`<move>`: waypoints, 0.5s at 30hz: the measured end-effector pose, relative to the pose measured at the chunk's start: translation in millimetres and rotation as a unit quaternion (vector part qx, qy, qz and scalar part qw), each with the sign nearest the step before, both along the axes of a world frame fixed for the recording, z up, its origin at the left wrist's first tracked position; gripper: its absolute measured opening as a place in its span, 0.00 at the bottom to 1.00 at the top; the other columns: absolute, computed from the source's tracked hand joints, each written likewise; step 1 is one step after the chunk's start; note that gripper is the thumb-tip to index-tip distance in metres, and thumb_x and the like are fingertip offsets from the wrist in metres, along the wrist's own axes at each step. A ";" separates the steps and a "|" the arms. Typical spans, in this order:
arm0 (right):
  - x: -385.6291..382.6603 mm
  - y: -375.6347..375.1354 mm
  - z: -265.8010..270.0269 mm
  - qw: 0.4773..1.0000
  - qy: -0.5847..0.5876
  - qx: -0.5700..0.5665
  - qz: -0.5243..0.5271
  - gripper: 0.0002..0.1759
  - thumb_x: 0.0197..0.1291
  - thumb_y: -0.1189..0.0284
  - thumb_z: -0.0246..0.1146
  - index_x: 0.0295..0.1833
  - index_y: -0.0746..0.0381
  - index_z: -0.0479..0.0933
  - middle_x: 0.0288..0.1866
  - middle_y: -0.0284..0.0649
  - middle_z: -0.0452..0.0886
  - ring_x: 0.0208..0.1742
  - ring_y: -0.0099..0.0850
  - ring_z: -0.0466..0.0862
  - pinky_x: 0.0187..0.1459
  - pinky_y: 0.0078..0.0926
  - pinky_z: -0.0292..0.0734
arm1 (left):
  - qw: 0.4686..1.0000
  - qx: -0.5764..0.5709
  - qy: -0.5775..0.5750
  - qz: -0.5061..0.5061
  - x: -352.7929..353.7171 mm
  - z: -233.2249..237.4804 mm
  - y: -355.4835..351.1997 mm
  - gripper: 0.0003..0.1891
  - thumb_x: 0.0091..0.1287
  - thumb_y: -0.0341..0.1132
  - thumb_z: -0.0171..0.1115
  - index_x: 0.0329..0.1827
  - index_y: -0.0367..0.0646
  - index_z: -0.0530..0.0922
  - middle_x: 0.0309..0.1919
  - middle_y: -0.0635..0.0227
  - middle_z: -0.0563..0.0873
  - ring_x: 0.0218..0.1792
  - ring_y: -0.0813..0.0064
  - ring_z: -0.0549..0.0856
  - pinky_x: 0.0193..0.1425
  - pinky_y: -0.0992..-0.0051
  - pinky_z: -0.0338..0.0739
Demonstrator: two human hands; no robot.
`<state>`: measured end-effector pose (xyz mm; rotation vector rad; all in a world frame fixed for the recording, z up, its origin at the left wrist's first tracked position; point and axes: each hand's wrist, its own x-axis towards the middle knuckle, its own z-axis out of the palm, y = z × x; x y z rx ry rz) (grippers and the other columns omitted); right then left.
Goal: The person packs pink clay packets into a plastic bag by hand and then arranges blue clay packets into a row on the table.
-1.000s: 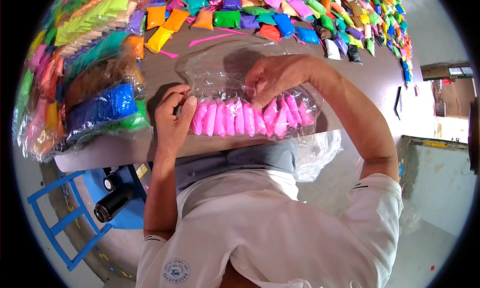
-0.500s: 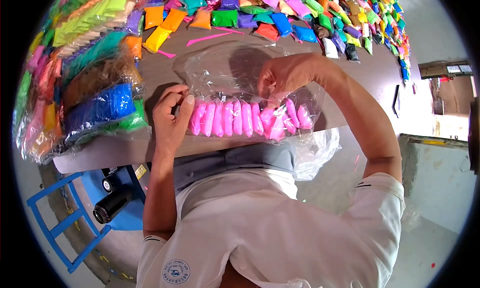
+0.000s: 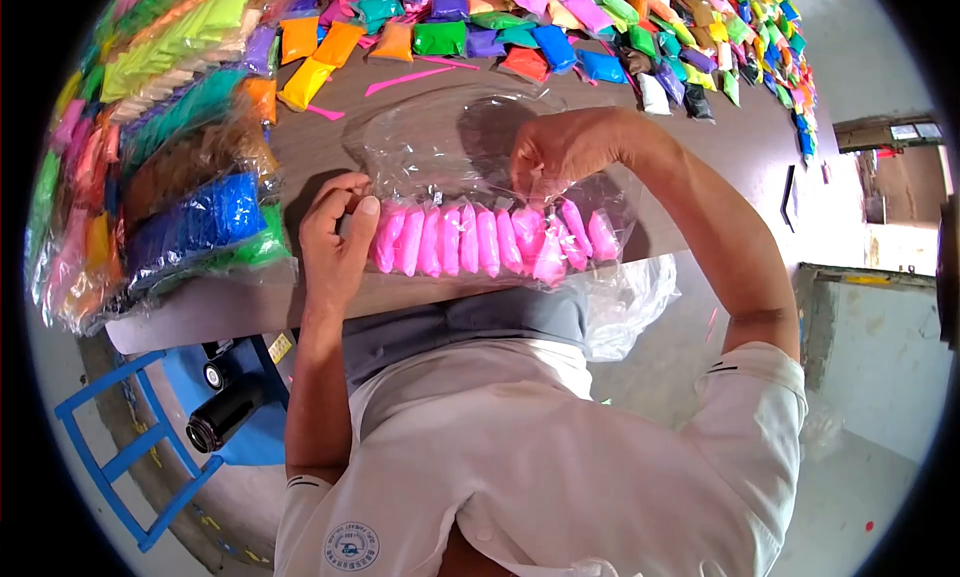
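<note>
A clear plastic bag [image 3: 425, 147] lies on the table in front of me, with a row of small pink packets [image 3: 450, 239] inside. Most of the packets stand on edge side by side; several at the right end lean and overlap. My left hand [image 3: 336, 239] is at the bag's left end, its fingers curled and its thumb beside the first packet, closed on the bag's edge. From the right, my right hand [image 3: 562, 152] reaches in at the bag's mouth. Its fingers are pinched together, pointing down at the top of a pink packet [image 3: 527, 227]; the fingertips are partly hidden.
Filled bags of coloured packets [image 3: 195, 222] are stacked at the left. Loose packets [image 3: 560, 47] in many colours cover the far side, with pink strips [image 3: 405, 80] before them. Another clear bag [image 3: 630, 307] hangs by my lap. A black flask [image 3: 225, 417] lies on a blue chair [image 3: 262, 432].
My right hand has shifted slightly, its fingertips still at the packets. The left hand keeps its place at the bag's end. The whole view has moved a little.
</note>
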<state>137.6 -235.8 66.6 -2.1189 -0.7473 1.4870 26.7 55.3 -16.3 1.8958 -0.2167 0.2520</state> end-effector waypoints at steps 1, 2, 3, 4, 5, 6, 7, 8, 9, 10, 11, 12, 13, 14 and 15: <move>1.5 -1.0 -1.1 1.000 0.003 -0.002 -0.005 0.12 0.51 0.68 0.74 0.40 0.62 0.84 0.30 0.34 0.85 0.35 0.25 0.83 0.36 0.29 0.78 | 1.000 -0.001 -0.001 -0.001 0.3 0.5 -0.3 0.13 0.69 0.34 0.64 0.44 0.29 0.81 0.45 0.62 0.84 0.38 0.77 0.81 0.47 0.76 0.75; 2.0 -0.9 0.0 1.000 0.014 -0.001 -0.012 0.12 0.51 0.68 0.74 0.40 0.63 0.84 0.30 0.35 0.85 0.34 0.26 0.83 0.35 0.29 0.79 | 1.000 0.000 -0.001 -0.002 0.3 0.4 -0.2 0.13 0.69 0.35 0.64 0.44 0.29 0.81 0.45 0.62 0.84 0.38 0.77 0.81 0.47 0.76 0.75; 2.4 -0.5 1.9 0.999 0.025 0.000 -0.020 0.12 0.51 0.68 0.73 0.39 0.63 0.84 0.29 0.35 0.84 0.33 0.26 0.83 0.35 0.29 0.79 | 1.000 0.002 -0.002 -0.002 0.2 0.2 0.1 0.13 0.69 0.35 0.64 0.44 0.29 0.81 0.45 0.62 0.84 0.38 0.77 0.81 0.47 0.76 0.75; 2.8 -0.4 2.4 0.999 0.037 0.003 -0.027 0.12 0.51 0.69 0.73 0.39 0.64 0.84 0.29 0.35 0.84 0.32 0.26 0.83 0.34 0.29 0.79 | 1.000 0.005 -0.002 -0.003 0.0 0.0 0.5 0.14 0.70 0.35 0.64 0.44 0.29 0.81 0.45 0.62 0.84 0.38 0.77 0.81 0.47 0.76 0.75; 2.9 -1.6 -0.4 0.998 0.053 0.024 -0.036 0.12 0.50 0.69 0.73 0.38 0.64 0.83 0.28 0.36 0.84 0.31 0.27 0.83 0.34 0.28 0.79 | 1.000 0.012 -0.007 -0.001 -0.7 -0.7 1.2 0.13 0.70 0.35 0.64 0.43 0.29 0.81 0.45 0.62 0.84 0.39 0.76 0.81 0.47 0.76 0.76; 3.0 -3.7 -4.0 0.996 0.068 0.046 -0.045 0.11 0.50 0.70 0.72 0.38 0.64 0.83 0.28 0.36 0.84 0.30 0.27 0.83 0.33 0.28 0.79 | 1.000 0.020 -0.013 0.000 -1.0 -2.1 2.1 0.13 0.70 0.35 0.64 0.43 0.29 0.81 0.45 0.62 0.84 0.39 0.76 0.81 0.47 0.76 0.76; 2.7 -5.2 -5.3 0.993 0.083 0.068 -0.055 0.11 0.50 0.71 0.71 0.37 0.65 0.83 0.27 0.36 0.84 0.29 0.27 0.84 0.32 0.28 0.79 | 0.999 0.027 -0.020 0.000 -0.9 -2.8 2.7 0.13 0.70 0.35 0.64 0.43 0.29 0.81 0.45 0.62 0.85 0.40 0.76 0.81 0.47 0.75 0.76; 2.4 -6.0 -4.5 0.995 0.062 0.054 -0.049 0.09 0.50 0.71 0.70 0.36 0.65 0.83 0.27 0.36 0.84 0.29 0.26 0.83 0.32 0.27 0.78 | 0.999 0.039 -0.020 0.006 -2.3 -2.7 3.9 0.12 0.70 0.34 0.63 0.42 0.29 0.81 0.45 0.62 0.85 0.40 0.76 0.81 0.48 0.75 0.76; 1.6 -4.9 -1.8 0.997 0.041 0.041 -0.042 0.08 0.51 0.72 0.69 0.35 0.64 0.83 0.26 0.35 0.83 0.29 0.24 0.82 0.32 0.26 0.76 | 0.998 0.052 -0.021 0.011 -5.6 -2.2 5.8 0.12 0.71 0.33 0.63 0.42 0.29 0.81 0.45 0.62 0.85 0.41 0.76 0.82 0.48 0.76 0.76; 0.9 -4.1 -0.9 0.999 0.020 0.028 -0.036 0.07 0.52 0.72 0.68 0.34 0.64 0.83 0.26 0.35 0.83 0.29 0.23 0.81 0.32 0.25 0.75 | 0.998 0.064 -0.021 0.016 -9.1 -0.1 6.7 0.11 0.71 0.33 0.63 0.41 0.29 0.80 0.44 0.62 0.85 0.41 0.75 0.82 0.48 0.76 0.76; 1.1 -4.4 -2.8 0.999 0.023 0.027 -0.033 0.07 0.52 0.72 0.68 0.34 0.65 0.83 0.26 0.34 0.83 0.29 0.23 0.81 0.32 0.25 0.75 | 0.997 0.076 -0.028 0.018 -12.6 5.1 8.4 0.11 0.72 0.32 0.61 0.41 0.29 0.81 0.45 0.63 0.85 0.42 0.76 0.81 0.49 0.76 0.75; 1.4 -5.0 -5.7 0.999 0.025 0.026 -0.030 0.07 0.52 0.72 0.68 0.34 0.65 0.83 0.26 0.34 0.83 0.29 0.24 0.82 0.32 0.25 0.75 | 0.995 0.088 -0.035 0.021 -15.7 17.2 9.7 0.11 0.73 0.32 0.60 0.41 0.29 0.81 0.46 0.64 0.85 0.43 0.77 0.81 0.50 0.77 0.74; 1.6 -5.6 -7.3 0.999 0.028 0.025 -0.025 0.07 0.51 0.73 0.68 0.34 0.65 0.82 0.26 0.34 0.83 0.29 0.24 0.82 0.32 0.25 0.75 | 0.994 0.099 -0.043 0.025 -16.8 26.5 11.0 0.10 0.74 0.31 0.58 0.41 0.29 0.81 0.47 0.65 0.84 0.44 0.78 0.80 0.51 0.78 0.74; 0.3 -5.6 -7.5 0.999 0.013 0.034 -0.026 0.07 0.49 0.73 0.67 0.34 0.65 0.82 0.26 0.35 0.83 0.29 0.25 0.82 0.31 0.26 0.75 | 0.991 0.113 -0.063 0.038 -14.1 30.1 15.1 0.10 0.74 0.31 0.57 0.42 0.30 0.81 0.47 0.66 0.84 0.43 0.80 0.79 0.48 0.79 0.74; -2.1 -5.0 -7.3 0.999 -0.001 0.044 -0.026 0.08 0.48 0.73 0.67 0.34 0.65 0.82 0.26 0.35 0.83 0.29 0.26 0.81 0.31 0.26 0.75 | 0.993 0.097 -0.055 0.047 -12.0 35.4 14.1 0.10 0.74 0.31 0.57 0.42 0.30 0.81 0.46 0.67 0.84 0.42 0.81 0.79 0.47 0.80 0.74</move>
